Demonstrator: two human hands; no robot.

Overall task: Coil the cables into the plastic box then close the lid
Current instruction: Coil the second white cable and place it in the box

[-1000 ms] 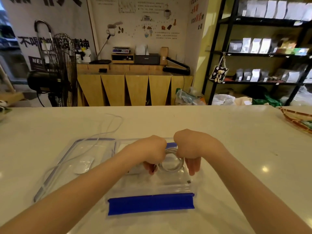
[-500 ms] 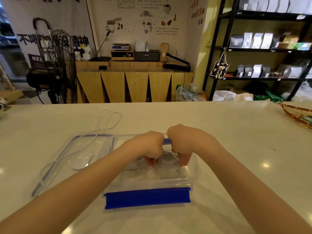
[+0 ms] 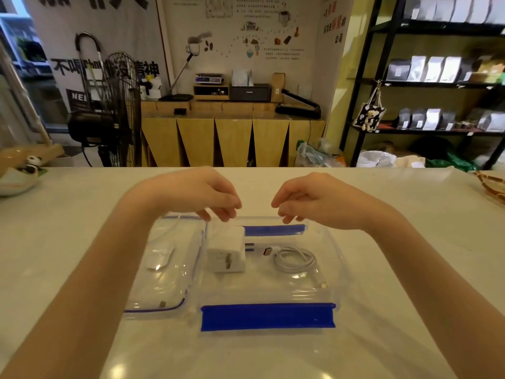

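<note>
pale counter (image 3: 82,242), clear box (image 3: 338,258) open: coiled white cable (image 3: 296,259) lies inside beside charger (image 3: 226,255), light, springy, best pinched across its loops; left hand (image 3: 196,192), right hand (image 3: 308,199) loosely curled, empty above.

There is a single view, from a wide-angle camera worn on the person's head, looking forward and down along both forearms onto the tabletop (image 3: 82,228). It sits close above the left grip (image 3: 207,198) and right grip (image 3: 306,201), with the clear box (image 3: 341,269) just below them at centre. Beyond the grips it takes in a wooden counter (image 3: 232,140) and, far right, dark shelves (image 3: 437,86).
</note>
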